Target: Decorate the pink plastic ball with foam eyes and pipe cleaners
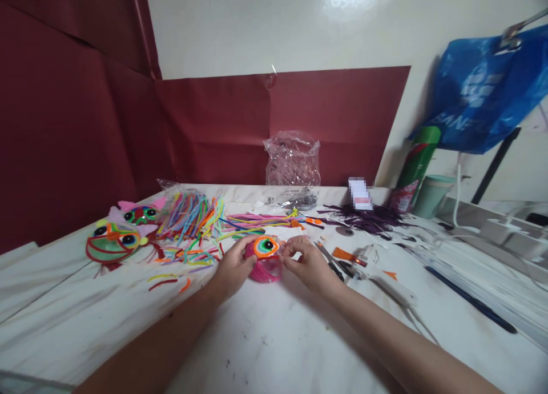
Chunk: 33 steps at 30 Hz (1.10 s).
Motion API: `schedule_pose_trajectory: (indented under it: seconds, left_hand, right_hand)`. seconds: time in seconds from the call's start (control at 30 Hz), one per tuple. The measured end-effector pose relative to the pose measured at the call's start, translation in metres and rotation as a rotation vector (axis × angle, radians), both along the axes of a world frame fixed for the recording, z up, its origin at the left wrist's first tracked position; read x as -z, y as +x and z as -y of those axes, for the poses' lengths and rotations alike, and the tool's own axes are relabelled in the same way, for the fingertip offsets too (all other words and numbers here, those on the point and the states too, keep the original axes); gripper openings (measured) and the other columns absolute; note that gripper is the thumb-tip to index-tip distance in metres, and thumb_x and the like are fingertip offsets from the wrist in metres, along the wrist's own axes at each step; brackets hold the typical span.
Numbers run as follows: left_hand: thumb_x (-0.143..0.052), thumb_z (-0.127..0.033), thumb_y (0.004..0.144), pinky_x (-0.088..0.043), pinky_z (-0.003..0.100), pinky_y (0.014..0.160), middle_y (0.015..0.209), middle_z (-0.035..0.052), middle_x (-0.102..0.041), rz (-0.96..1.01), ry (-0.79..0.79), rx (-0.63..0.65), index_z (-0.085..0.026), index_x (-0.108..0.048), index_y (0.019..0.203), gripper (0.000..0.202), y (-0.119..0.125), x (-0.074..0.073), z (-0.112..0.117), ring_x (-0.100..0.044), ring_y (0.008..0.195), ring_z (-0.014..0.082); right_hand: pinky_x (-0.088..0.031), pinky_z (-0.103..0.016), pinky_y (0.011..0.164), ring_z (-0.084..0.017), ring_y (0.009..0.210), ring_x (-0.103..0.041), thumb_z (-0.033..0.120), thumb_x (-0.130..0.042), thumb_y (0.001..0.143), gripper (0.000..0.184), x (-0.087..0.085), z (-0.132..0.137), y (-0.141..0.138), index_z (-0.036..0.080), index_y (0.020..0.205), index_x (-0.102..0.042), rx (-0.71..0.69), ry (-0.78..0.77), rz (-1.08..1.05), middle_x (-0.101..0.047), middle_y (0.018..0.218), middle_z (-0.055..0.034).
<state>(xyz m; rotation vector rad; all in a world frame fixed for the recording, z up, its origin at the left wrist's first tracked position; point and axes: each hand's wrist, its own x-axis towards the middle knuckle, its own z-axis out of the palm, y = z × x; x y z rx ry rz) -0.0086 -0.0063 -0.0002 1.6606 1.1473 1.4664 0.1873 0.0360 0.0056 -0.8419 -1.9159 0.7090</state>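
Near the middle of the table, my left hand [236,267] grips a pink craft face [266,270] by its left side. The piece has a round eye ringed in orange, yellow and teal, and a clear part at its lower right. My right hand [305,261] is closed at the right edge of the piece, thumb and fingertips pinched together. Whatever sits between those fingertips is too small to make out. Scissors [331,262] and a white glue gun [387,285] lie just right of my right hand.
Two finished-looking craft faces [112,242] lie at left, beside bundled pipe cleaners [188,217] and loose cut pieces. Purple strands [363,218] spread at the back right. A dark blue pen-like stick [471,298], a green cup [432,194] and power adapters [505,234] are at right.
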Motion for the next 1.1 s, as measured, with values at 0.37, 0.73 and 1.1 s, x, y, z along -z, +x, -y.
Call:
schedule_pose_trajectory:
  seconds: [0.37, 0.73, 1.1]
  left_hand:
    - [-0.062, -0.021, 0.074, -0.036, 0.041, 0.107, 0.129, 0.0102, -0.060, -0.015, 0.006, 0.037, -0.018, -0.057, 0.120, 0.047, -0.0014, -0.0003, 0.0019, -0.050, 0.124, 0.0284]
    - [-0.057, -0.027, 0.082, -0.035, 0.041, 0.107, 0.130, 0.0114, -0.059, -0.059, 0.059, 0.052, -0.017, -0.056, 0.122, 0.041, -0.0055, 0.0025, 0.0003, -0.050, 0.123, 0.0287]
    - [-0.062, -0.034, 0.081, -0.036, 0.040, 0.105, 0.129, 0.0118, -0.058, -0.057, 0.045, 0.054, -0.018, -0.053, 0.123, 0.046, -0.0036, 0.0050, -0.0014, -0.051, 0.122, 0.0280]
  right_hand:
    - [-0.043, -0.030, 0.067, -0.020, 0.084, -0.056, 0.014, -0.059, 0.074, 0.014, -0.0008, 0.0012, 0.0006, 0.021, 0.062, -0.057, 0.000, 0.012, -0.007, -0.060, 0.080, -0.0036]
    - [-0.043, -0.029, 0.067, -0.019, 0.082, -0.056, 0.011, -0.059, 0.073, 0.016, -0.0003, 0.0010, 0.0001, 0.021, 0.061, -0.058, -0.007, 0.018, -0.017, -0.060, 0.079, -0.0028]
    - [-0.045, -0.029, 0.069, -0.018, 0.082, -0.056, 0.011, -0.059, 0.072, 0.014, 0.0007, 0.0001, -0.0001, 0.021, 0.062, -0.058, -0.012, 0.039, -0.018, -0.059, 0.079, -0.0025]
